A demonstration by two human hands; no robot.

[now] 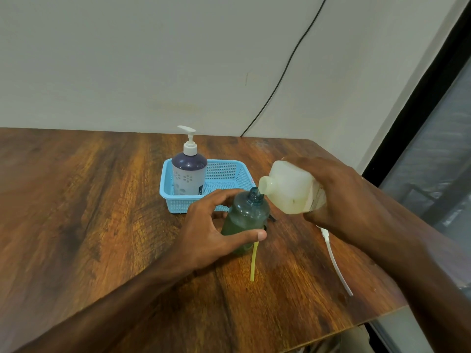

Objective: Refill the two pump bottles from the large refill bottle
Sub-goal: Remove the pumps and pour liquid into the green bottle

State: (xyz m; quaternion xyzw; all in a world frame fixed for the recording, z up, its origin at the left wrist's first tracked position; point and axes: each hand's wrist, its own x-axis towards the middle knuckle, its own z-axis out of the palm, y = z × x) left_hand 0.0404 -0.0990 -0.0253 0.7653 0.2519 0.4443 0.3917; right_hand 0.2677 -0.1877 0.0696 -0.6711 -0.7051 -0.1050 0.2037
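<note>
Head view: the left hand [216, 230] grips the green bottle [246, 215], which stands on the desk [102, 200] just at 6 o'clock of the blue basket [229, 174]. Its fingers [221, 197] curl round the far side and the thumb presses the near side, so the hand is clamped on the bottle's body. The green bottle stands about upright, long axis vertical, with its open neck pointing up and leaning slightly toward 1 o'clock.

The right hand [339, 194] wraps the white refill bottle [290, 189] from the 3 o'clock side, fingers closed round its body. The refill bottle is tipped over, its long axis running from 3 to 9 o'clock. Its uncapped mouth points to 9 o'clock, right at the green bottle's neck; whether they touch I cannot tell.

A purple and white pump bottle [190, 174] stands upright in the basket's 9 o'clock end, pump fitted. A yellow tube [253, 261] lies on the desk at 6 o'clock of the green bottle. A white pump tube [336, 263] lies below the right hand.
</note>
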